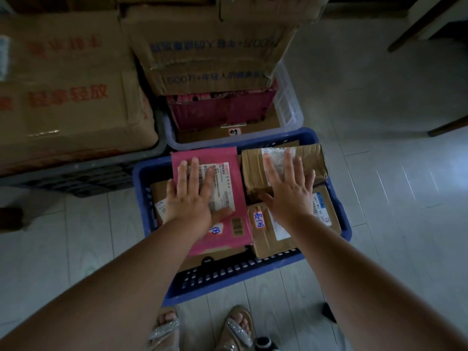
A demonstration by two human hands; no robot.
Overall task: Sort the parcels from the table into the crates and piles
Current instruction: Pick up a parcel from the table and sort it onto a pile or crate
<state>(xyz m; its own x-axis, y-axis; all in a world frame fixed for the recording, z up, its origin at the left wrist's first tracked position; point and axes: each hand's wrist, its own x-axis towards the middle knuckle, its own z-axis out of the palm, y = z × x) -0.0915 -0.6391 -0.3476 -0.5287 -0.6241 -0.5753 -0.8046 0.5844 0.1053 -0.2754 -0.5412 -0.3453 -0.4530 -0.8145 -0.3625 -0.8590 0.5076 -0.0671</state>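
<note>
- Left hand [190, 196]: fingers flat, pressing the pink plastic mailer parcel [222, 239] in the blue slotted plastic crate [336, 224].
- Right hand [288, 188]: fingers spread on the taped brown cardboard parcel [311, 158].
- Crate nearly full; table unseen, remainder unknown.

Single wide-angle view from a camera worn on the person's head, aimed steeply down and a little forward. Both bare forearms enter from the bottom corners and meet near the centre, where the left hand [190, 196] and right hand [291, 193] lie above a blue crate [215, 285] close below. Sandalled feet [238, 325] show at the bottom edge. Cardboard boxes [71, 92] fill the upper left, and tiled floor [392, 173] the right.
</note>
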